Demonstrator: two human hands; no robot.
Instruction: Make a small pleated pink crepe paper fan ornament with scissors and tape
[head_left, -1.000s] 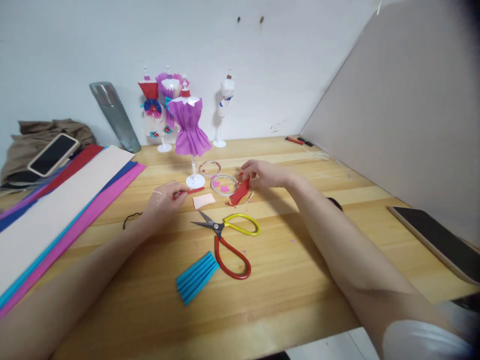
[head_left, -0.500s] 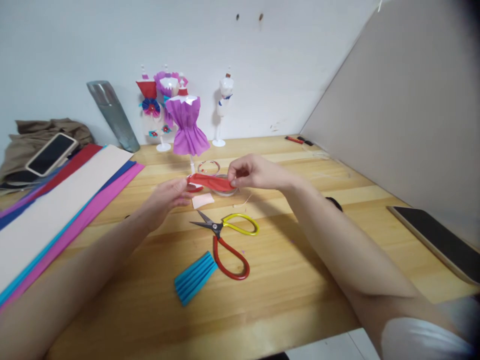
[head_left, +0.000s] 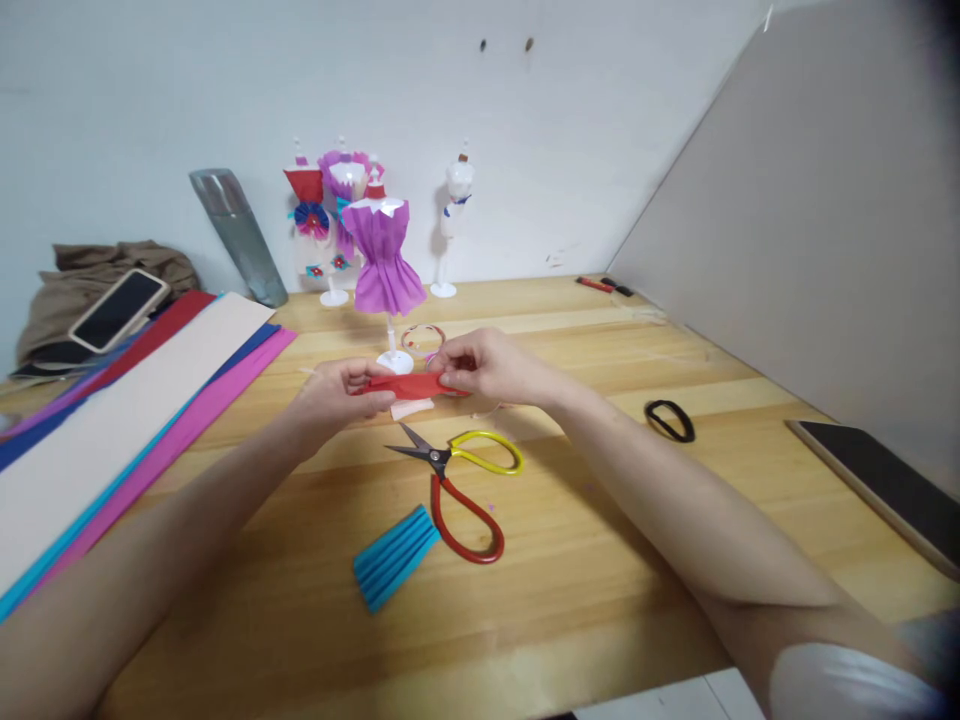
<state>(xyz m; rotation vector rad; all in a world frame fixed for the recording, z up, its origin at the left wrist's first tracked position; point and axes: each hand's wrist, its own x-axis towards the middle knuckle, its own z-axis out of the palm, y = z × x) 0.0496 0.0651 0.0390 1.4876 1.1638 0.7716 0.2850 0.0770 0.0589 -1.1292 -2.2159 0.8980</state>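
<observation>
A narrow red paper strip (head_left: 411, 386) is stretched between my two hands, just above the table. My left hand (head_left: 341, 392) pinches its left end between thumb and fingers. At the other end, my right hand (head_left: 484, 370) grips the strip with thumb and fingertips. Beneath the strip lies a small pale pink paper piece (head_left: 412, 409), partly covered. Scissors (head_left: 436, 456) with one yellow and one red handle rest with blades apart in front of my hands. Beside the red handle is a pleated blue paper piece (head_left: 396, 557). Behind my hands stands a mini mannequin in a purple paper dress (head_left: 386, 260).
Coloured paper sheets (head_left: 142, 430) lie at the left, near a phone (head_left: 120, 310) and brown cloth (head_left: 120, 262). A bottle (head_left: 240, 238) and more small mannequins (head_left: 459, 190) stand by the wall. On the right are a black band (head_left: 670, 421) and a dark tablet-like slab (head_left: 874, 490).
My hands have come slightly nearer each other and the strip sits a little lower. My left fingers have closed over its left end. The view has shifted slightly.
</observation>
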